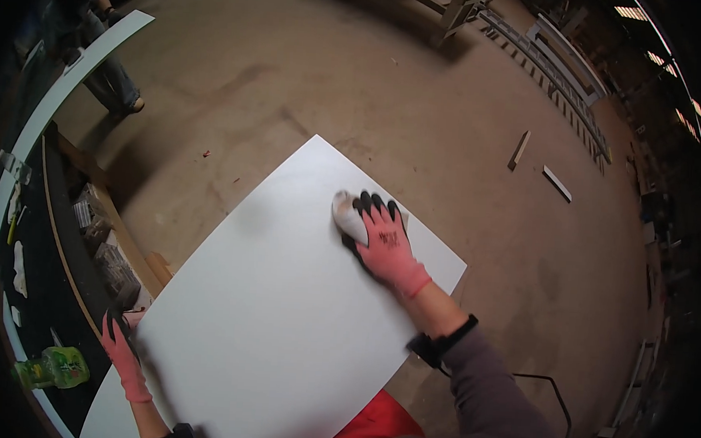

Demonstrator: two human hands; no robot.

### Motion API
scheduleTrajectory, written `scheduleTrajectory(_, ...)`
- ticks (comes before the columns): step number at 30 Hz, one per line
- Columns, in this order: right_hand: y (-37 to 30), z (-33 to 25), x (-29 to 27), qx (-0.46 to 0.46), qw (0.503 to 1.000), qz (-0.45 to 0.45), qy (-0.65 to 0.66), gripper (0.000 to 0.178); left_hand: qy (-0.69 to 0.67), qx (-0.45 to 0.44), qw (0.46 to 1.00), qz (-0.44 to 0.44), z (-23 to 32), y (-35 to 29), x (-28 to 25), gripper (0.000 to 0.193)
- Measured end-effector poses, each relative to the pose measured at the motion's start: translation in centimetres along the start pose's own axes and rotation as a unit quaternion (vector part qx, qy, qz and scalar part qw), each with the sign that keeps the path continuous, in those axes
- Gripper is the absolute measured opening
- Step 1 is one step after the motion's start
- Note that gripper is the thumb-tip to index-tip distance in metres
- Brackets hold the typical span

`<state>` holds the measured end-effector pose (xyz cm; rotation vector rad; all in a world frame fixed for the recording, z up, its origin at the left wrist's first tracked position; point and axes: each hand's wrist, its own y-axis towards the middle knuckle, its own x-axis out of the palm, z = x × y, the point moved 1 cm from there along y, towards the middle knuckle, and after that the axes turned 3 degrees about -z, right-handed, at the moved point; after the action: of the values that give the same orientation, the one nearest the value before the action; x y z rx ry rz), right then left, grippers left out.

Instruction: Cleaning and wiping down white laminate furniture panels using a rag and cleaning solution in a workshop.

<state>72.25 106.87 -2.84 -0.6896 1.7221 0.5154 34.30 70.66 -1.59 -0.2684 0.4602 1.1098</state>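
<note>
White panel [281, 311] lies flat before me, spreading from 7 o'clock up to 1 o'clock over the concrete floor [454, 105]; my right hand [385, 245], in a pink and black glove, presses a pale cloth [349, 216] flat against it near the far edge, fingers spread; my left hand [122, 349], gloved alike, curls around the panel's left edge at 8 o'clock; a green bottle [56, 367] lies just beyond it.

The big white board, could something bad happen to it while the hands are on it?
Maybe. The white board seems to jut past whatever holds it up, so the right hand pressing the rag near its far edge might tip it. The left hand only grips one edge, so it could slide.
</note>
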Motion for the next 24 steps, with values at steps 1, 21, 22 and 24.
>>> scheduleTrajectory(1,2.4,1.4,-0.2,0.027,0.999,-0.007,-0.016,0.063,0.042,0.014,0.998,-0.034,-0.2,1.3,1.8,0.041)
scheduleTrajectory(21,-3.3,0.6,-1.1,0.029,0.999,-0.002,-0.042,0.059,0.177,-0.108,0.970,-0.125,-1.6,1.5,4.5,0.036)
scheduleTrajectory(22,-3.1,0.8,-0.7,0.075,0.995,0.020,-0.057,0.059,0.175,-0.098,0.973,-0.111,-1.1,1.3,4.7,0.036)
scheduleTrajectory(24,0.6,0.7,0.7,0.145,0.986,0.072,-0.046,0.061,0.185,-0.095,0.970,-0.129,-0.2,1.2,4.6,0.036)
